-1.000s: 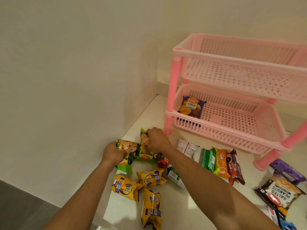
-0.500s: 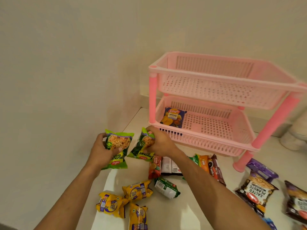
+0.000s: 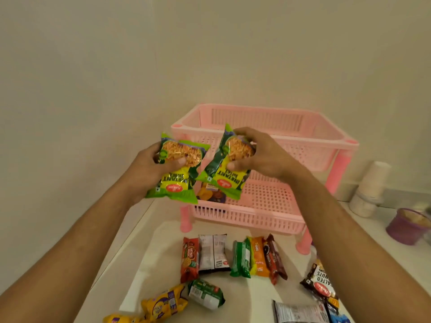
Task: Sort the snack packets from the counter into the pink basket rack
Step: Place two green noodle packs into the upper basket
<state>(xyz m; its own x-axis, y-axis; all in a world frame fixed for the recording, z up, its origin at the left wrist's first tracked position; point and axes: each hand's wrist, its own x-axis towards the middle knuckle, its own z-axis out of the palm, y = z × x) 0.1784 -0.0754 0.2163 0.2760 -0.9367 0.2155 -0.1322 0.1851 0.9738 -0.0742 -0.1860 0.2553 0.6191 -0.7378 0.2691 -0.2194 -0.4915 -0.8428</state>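
only one packet point(image 3: 211, 194) lies in the pink rack point(image 3: 261, 217); each grip, left hand point(image 3: 149, 169) and right hand point(image 3: 261, 155), pinches a green packet in front of it, with many packets point(image 3: 233, 257) left on the worktop point(image 3: 151, 264).

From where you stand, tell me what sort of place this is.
Probably a home kitchen or pantry corner: a pale counter against plain walls, a pink basket rack, scattered snack packets, and stacked paper cups.

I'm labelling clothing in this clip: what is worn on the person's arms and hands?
Nothing that shows. Both forearms are bare up to the frame edge, with no sleeves in view. The left hand and right hand wear no gloves, and no watch, bracelet or ring is visible.
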